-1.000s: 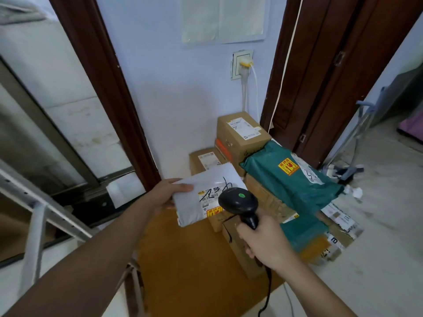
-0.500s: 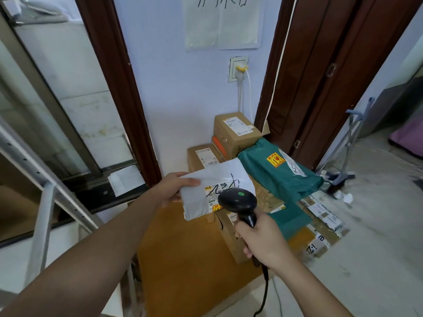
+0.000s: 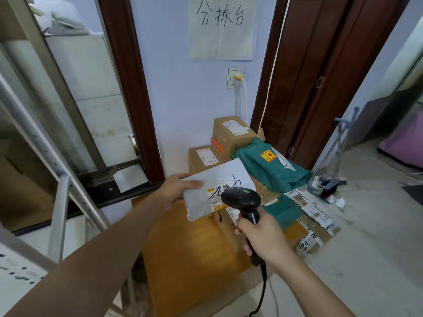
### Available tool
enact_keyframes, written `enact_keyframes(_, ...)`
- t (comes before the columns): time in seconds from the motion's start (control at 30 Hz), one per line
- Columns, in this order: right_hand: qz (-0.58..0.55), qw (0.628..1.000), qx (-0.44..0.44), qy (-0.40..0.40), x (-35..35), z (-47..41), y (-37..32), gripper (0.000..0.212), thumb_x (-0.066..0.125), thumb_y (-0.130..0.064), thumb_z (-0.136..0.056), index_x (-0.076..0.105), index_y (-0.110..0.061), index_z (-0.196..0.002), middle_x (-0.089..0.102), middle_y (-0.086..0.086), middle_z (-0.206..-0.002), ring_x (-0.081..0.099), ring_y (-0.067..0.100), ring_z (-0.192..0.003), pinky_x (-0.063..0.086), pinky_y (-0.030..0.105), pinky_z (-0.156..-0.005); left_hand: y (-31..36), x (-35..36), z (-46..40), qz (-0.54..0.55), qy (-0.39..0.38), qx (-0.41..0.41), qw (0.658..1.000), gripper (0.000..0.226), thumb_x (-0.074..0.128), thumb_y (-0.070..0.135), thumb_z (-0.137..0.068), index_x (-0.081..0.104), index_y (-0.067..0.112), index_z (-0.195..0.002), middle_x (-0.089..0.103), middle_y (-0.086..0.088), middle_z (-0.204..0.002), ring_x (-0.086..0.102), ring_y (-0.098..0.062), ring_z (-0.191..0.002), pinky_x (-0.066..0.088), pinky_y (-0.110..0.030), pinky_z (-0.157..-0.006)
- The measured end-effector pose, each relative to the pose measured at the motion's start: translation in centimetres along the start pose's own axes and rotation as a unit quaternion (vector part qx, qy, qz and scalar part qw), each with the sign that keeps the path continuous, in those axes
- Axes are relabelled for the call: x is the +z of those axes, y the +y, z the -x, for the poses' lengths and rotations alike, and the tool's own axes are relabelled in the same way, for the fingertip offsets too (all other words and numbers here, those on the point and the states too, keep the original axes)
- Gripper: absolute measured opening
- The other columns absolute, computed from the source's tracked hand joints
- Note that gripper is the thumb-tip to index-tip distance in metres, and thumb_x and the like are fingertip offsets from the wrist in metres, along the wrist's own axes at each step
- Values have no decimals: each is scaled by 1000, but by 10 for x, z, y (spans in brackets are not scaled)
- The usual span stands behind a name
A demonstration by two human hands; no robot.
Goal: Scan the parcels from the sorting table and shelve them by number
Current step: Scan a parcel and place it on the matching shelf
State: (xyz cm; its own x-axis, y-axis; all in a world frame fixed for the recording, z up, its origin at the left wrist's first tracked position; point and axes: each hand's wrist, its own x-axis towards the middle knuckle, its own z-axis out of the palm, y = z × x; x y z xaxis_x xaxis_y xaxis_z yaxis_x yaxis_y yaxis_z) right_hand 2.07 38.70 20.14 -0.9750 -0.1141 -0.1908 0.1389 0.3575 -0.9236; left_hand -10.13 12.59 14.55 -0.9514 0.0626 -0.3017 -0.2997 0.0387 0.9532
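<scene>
Here the left hand (image 3: 176, 191) pinches the grey parcel (image 3: 215, 191) label-up, at ten o'clock from the scanner (image 3: 242, 199) gripped by the right hand (image 3: 261, 236), for reading.

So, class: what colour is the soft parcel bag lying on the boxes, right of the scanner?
Teal green bag, with a yellow-and-red sticker; head view.

Parcel (image 3: 215, 186) above the table (image 3: 183, 243), scanner (image 3: 242, 199) before it, boxes (image 3: 231, 133) behind.

Both forearms bare, no sleeves, no rings/watch on left hand (image 3: 175, 191) or right hand (image 3: 263, 239)
</scene>
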Motion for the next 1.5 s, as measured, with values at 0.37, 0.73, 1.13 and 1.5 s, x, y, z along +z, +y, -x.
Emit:
enact_keyframes(0.37,5,1000,17,21,37,75,0,6,58,-12,-90,56,-13,-95,66,8,-74,56,27,-46,48,36,-51,-24,-10,62,9,-19,18,1000,45,93,22,-75,75,22,-117,80,-1,-110,76,-24,-104,62,-36,-82)
enact_keyframes(0.73,22,998,32,51,49,149,15,3,59,-8,-89,58,-9,-91,56,-1,-54,56,20,-42,48,33,-47,-54,-2,129,-6,-27,29,999,33,87,15,-82,77,20,-113,82,3,-102,78,-16,-93,61,-28,-74)
enact_keyframes(1.13,65,997,-5,-50,16,196,29,2,58,-11,-92,57,-12,-93,67,21,-74,57,18,-44,50,32,-48,-77,27,202,33,47,16,998,62,95,41,-67,73,23,-122,78,-7,-116,73,-31,-110,60,-48,-100)
enact_keyframes(1.5,96,984,-45,-146,-20,244,47,20,57,-17,-97,61,-1,-86,55,8,-50,54,20,-44,47,27,-48,-107,70,297,53,143,27,988,59,95,36,-60,77,20,-114,77,-11,-115,73,-33,-106,62,-43,-87)
